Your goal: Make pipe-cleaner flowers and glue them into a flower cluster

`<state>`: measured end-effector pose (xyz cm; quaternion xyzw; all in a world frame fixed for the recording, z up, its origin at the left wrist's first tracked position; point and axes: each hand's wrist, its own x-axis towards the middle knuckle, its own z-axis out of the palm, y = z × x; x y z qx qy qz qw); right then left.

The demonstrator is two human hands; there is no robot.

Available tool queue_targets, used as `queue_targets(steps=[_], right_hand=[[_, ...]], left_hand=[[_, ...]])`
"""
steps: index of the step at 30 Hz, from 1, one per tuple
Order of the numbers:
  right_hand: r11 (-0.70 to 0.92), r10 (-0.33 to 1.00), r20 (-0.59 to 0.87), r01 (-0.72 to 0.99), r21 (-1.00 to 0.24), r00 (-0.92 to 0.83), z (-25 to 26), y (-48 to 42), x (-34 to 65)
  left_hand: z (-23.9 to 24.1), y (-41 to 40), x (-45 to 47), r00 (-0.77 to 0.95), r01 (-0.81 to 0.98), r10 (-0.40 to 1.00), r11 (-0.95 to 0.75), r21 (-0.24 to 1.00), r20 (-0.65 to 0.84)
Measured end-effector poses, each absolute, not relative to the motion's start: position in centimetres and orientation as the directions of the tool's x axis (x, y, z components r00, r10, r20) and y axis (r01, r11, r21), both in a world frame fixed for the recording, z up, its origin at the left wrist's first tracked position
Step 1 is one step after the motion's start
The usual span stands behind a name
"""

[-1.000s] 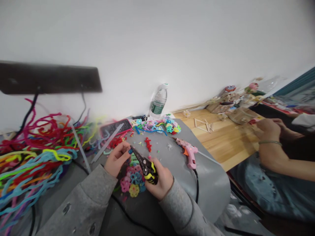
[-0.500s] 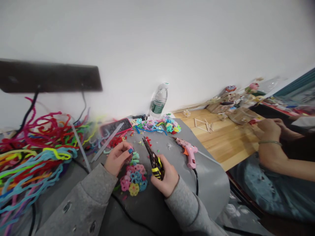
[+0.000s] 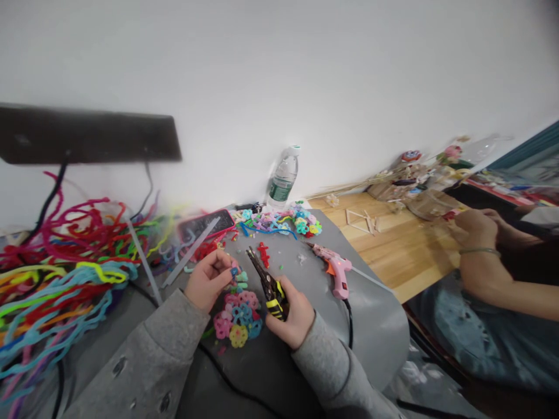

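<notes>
My right hand (image 3: 293,314) grips the black-and-yellow handles of a pair of pliers (image 3: 266,283), jaws pointing up and left over the grey table (image 3: 375,326). My left hand (image 3: 209,279) pinches a small blue piece (image 3: 234,271) between its fingertips, just left of the pliers' jaws. Below both hands lies a cluster of pipe-cleaner flowers (image 3: 238,317) in pink, blue and yellow. A small red pipe-cleaner figure (image 3: 263,254) lies beyond the jaws.
A pink glue gun (image 3: 334,269) lies right of my hands, cord trailing off the table. Heaped coloured pipe cleaners (image 3: 65,273) fill the left. A water bottle (image 3: 282,177), a phone (image 3: 205,225) and more flowers (image 3: 283,221) sit at the back. Another person's hands (image 3: 476,233) work at right.
The pliers have drawn away from the blue piece and swung to point up the table. My right hand has shifted right. My left hand keeps its pinch.
</notes>
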<state>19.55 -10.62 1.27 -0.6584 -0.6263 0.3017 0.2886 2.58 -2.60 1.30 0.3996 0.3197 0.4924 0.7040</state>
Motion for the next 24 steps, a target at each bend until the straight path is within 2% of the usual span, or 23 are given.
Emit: queue_targets(steps=[7,17,24], right_hand=[[-0.078,0.997,-0.072,0.666,-0.742,0.036,1.41,-10.52,19.48],[-0.053,0.998,-0.049,0.671,-0.740,0.025,1.01,-10.55,19.60],[-0.070,0.997,-0.064,0.667,-0.741,0.033,0.97,-10.54,19.56]], left_hand=[[1.05,-2.54,2.48,0.334,-0.456,0.934,0.280,0.845,-0.129],[1.53,-2.57,2.53,0.376,-0.469,0.907,0.363,0.805,-0.189],[1.41,-2.52,2.50,0.376,-0.450,0.903,0.375,0.811,-0.209]])
